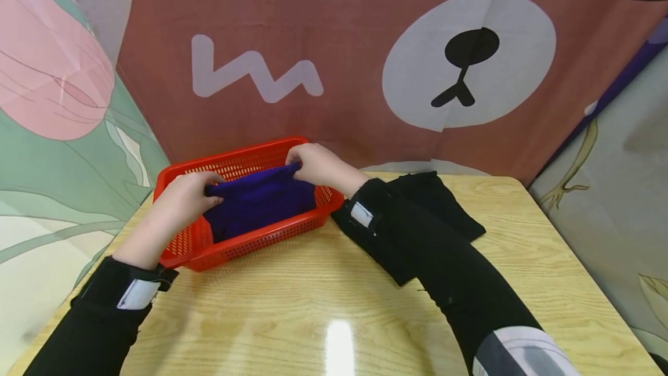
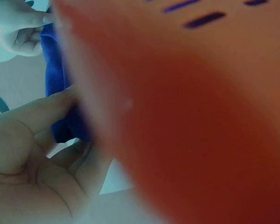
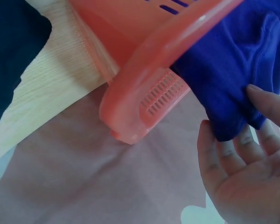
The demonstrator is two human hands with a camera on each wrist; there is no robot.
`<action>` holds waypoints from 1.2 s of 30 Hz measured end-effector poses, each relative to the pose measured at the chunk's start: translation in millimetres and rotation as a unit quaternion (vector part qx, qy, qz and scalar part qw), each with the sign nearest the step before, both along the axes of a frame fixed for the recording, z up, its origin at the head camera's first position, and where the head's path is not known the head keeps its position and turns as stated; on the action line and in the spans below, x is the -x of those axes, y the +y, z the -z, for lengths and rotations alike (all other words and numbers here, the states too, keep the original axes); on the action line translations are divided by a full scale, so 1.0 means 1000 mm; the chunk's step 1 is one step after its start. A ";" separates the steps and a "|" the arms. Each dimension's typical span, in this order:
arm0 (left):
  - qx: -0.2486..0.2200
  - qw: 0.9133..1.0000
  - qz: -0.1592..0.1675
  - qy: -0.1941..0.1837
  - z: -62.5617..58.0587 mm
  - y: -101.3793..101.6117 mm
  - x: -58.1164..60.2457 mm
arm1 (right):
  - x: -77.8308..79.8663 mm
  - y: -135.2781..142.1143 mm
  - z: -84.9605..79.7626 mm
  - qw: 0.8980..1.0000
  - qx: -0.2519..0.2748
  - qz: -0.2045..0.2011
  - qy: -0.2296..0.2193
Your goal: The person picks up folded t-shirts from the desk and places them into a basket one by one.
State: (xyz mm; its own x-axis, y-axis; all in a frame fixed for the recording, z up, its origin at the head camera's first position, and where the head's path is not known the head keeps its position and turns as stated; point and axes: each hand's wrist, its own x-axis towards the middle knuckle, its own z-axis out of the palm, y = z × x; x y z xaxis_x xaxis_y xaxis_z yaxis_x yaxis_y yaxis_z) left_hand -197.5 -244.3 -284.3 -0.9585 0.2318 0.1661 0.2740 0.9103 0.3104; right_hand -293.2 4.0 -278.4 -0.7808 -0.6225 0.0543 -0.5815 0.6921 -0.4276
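Note:
A red plastic basket with slotted walls stands at the left of the table. Inside it hangs a dark blue garment, its upper edge stretched between both hands. My left hand pinches the left corner of that edge with thumb and fingers, over the basket's left part. At the other corner, my right hand pinches the fabric near the back right rim. In the right wrist view, the thumb lies on top of the blue cloth, fingers beneath, and a seam shows. The basket's blurred wall covers much of the left wrist view.
A black garment lies on the wooden table right of the basket, partly hidden under the right forearm. A printed curtain with a cartoon face hangs right behind the table.

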 end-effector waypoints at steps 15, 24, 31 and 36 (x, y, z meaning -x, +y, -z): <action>0.085 0.995 0.043 -0.019 -0.005 -0.004 0.016 | 0.011 -0.008 -0.001 0.999 -0.032 -0.007 -0.012; 0.107 0.992 0.056 -0.038 -0.004 -0.002 0.025 | 0.018 -0.012 0.003 0.999 -0.041 -0.002 -0.022; 0.102 0.991 0.056 -0.062 0.001 -0.005 0.031 | 0.022 -0.016 0.006 0.998 -0.047 0.003 -0.034; 0.105 0.990 0.061 -0.074 0.004 -0.008 0.036 | 0.025 -0.018 0.010 0.998 -0.058 -0.010 -0.035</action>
State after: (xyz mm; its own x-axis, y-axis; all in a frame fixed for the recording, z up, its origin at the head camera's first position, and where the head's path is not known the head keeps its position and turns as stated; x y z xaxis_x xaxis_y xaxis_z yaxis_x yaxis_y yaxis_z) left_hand -233.5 -252.1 -288.1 -0.9312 0.3625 -0.0374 0.3522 0.9217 0.1628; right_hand -317.8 -14.0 -288.4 -0.7673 -0.6371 -0.0730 -0.5673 0.7276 -0.3857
